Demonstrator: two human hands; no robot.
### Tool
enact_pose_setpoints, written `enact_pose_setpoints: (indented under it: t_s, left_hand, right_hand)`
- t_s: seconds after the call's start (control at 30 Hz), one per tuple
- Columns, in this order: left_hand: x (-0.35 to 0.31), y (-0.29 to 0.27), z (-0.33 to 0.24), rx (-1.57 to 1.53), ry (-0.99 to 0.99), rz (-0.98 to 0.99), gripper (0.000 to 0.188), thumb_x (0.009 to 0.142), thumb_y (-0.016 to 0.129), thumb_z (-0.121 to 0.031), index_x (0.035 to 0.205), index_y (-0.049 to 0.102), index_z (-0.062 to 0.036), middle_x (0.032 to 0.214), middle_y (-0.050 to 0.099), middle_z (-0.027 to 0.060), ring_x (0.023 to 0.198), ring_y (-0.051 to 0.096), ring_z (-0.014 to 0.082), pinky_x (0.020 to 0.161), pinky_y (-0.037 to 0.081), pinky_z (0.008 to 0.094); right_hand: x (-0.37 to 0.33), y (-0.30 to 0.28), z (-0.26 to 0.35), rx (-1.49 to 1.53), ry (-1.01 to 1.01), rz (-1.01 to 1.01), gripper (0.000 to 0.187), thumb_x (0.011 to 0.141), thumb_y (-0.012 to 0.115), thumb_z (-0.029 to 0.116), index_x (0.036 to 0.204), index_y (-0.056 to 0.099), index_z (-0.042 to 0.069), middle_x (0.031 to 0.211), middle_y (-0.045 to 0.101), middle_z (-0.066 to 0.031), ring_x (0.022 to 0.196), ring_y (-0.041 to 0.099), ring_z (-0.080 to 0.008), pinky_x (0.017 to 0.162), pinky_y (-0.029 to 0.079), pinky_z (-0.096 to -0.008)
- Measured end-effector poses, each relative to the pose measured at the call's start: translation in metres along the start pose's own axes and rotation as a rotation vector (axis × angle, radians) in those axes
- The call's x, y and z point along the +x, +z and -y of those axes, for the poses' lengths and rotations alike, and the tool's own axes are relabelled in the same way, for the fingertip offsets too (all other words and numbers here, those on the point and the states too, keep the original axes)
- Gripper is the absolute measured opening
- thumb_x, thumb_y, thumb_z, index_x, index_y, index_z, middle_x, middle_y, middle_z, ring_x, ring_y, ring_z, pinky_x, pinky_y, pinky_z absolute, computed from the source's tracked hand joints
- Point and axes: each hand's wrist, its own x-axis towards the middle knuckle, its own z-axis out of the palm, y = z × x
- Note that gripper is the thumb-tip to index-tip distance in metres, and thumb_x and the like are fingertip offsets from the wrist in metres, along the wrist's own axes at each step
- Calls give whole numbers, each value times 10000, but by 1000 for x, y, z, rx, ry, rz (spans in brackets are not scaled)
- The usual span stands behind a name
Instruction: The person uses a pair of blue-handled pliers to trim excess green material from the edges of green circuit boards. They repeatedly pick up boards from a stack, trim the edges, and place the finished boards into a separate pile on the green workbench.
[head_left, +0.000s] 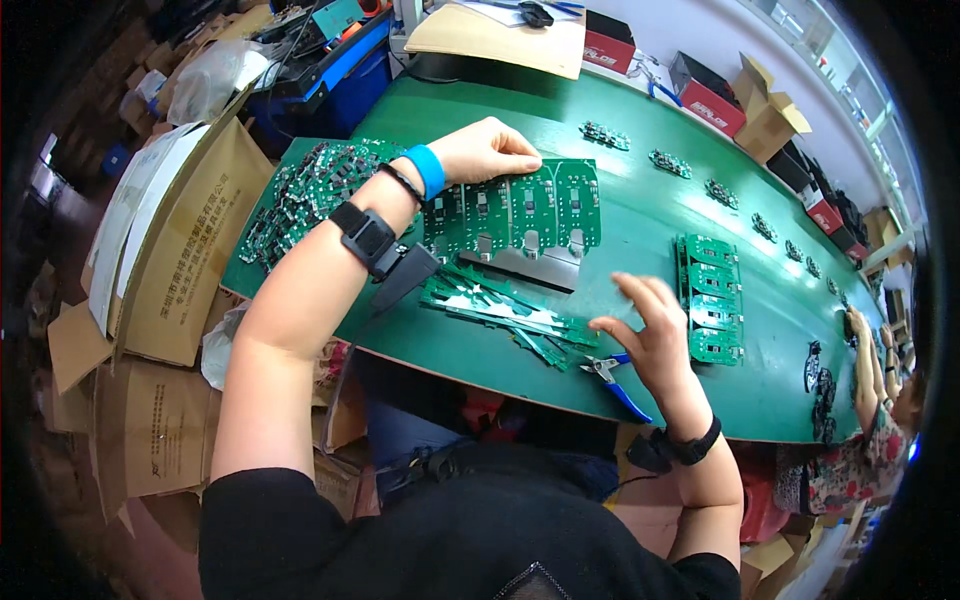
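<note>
My left hand (490, 150) pinches the far edge of a green circuit board panel (537, 212), which is divided into several joined boards with small chips and metal parts. Beneath the panel's near side sits a grey metal block (535, 270). My right hand (650, 325) hovers to the right of it with fingers apart and nothing in them; its fingertips are slightly blurred. A pair of blue-handled cutters (622, 386) lies just below that hand. Thin green board offcuts (500, 308) are heaped between the block and me.
A large pile of small circuit boards (318, 190) lies left. More panels are stacked (712, 300) at right. Small board clusters (670, 163) line the far side of the green table (480, 110). Cardboard boxes (190, 240) stand left; another person's arms (868, 365) reach in at far right.
</note>
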Motion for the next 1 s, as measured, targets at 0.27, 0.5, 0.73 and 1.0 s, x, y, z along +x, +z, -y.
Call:
enact_pose_setpoints:
  t_s: [0.27, 0.5, 0.73, 1.0]
  left_hand:
    - [-20, 40, -42, -117, 102, 230, 398, 966, 595, -318, 1173, 659, 16, 1027, 704, 73, 918, 611, 95, 848, 496, 261]
    - [-49, -20, -52, 117, 92, 79, 622, 985, 447, -546, 1191, 651, 4, 1042, 691, 87, 943, 606, 129, 851, 479, 261]
    - [-38, -7, -7, 44, 1, -69, 371, 783, 806, -277, 1014, 728, 2, 858, 713, 60, 804, 603, 100, 772, 496, 265]
    - [-35, -7, 2, 78, 15, -14, 300, 827, 773, -206, 1031, 711, 5, 899, 700, 33, 825, 597, 88, 768, 494, 251]
  right_hand:
    - [43, -19, 40, -447, -760, -164, 341, 769, 615, 132, 1103, 682, 125, 1071, 643, -28, 993, 602, -212, 826, 487, -369]
    - [104, -15, 11, 354, 114, 13, 198, 818, 722, 100, 947, 679, -44, 781, 685, -109, 695, 632, -150, 675, 510, -302]
    - [120, 37, -24, 431, 178, 129, 216, 824, 727, 126, 951, 692, -45, 730, 656, -54, 672, 565, -79, 610, 469, -265]
    - [119, 43, -26, 278, 124, 116, 245, 815, 725, 155, 980, 702, -24, 815, 688, -155, 722, 650, -195, 678, 506, -317]
